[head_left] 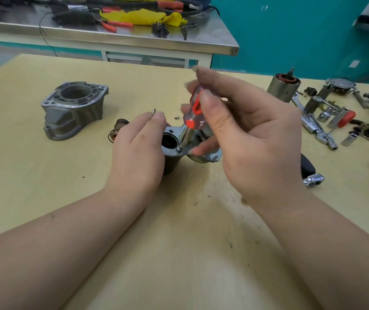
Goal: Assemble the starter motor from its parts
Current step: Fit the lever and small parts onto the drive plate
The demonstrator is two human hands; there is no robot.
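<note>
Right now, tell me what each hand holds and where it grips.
Right hand grips the screwdriver by its red-and-clear handle. Left hand pinches a small screw between its fingertips.

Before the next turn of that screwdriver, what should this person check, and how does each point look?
1. Screwdriver held in the right hand: ok.
2. Tip seated on the screw in the flange: ok, it seems.
3. Left hand steadying the motor body: cannot tell, the grip is hidden.
4. Next screw ready in the left fingertips: ok.
5. Spare small screw on the table, within reach: ok.
</note>
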